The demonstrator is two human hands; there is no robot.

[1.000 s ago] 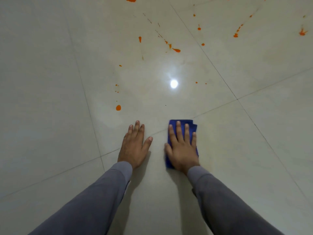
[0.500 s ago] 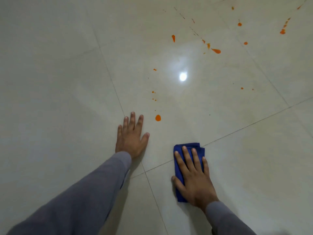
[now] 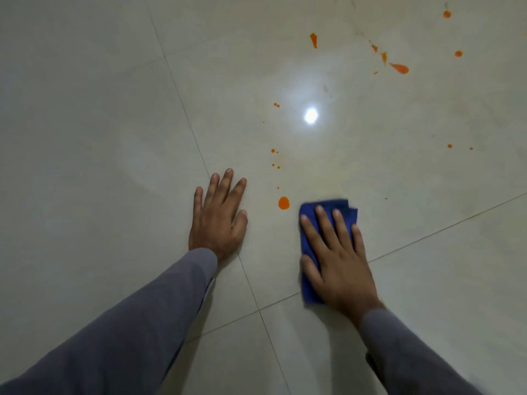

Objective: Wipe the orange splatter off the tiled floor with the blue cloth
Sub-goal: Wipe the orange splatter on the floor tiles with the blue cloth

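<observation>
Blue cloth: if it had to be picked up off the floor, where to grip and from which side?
Pinch the far edge of the blue cloth, coming from above and beyond. It lies flat and folded on the tiled floor, and the right hand presses flat over most of it, leaving that layered edge exposed.

I see two bare hands, the left hand (image 3: pixel 218 220) and the right hand (image 3: pixel 339 263), no rings or watch showing. Each arm wears a long plain grey sleeve (image 3: pixel 137 332), smooth fabric, ending at the wrist; the right sleeve (image 3: pixel 407 354) matches it.
</observation>
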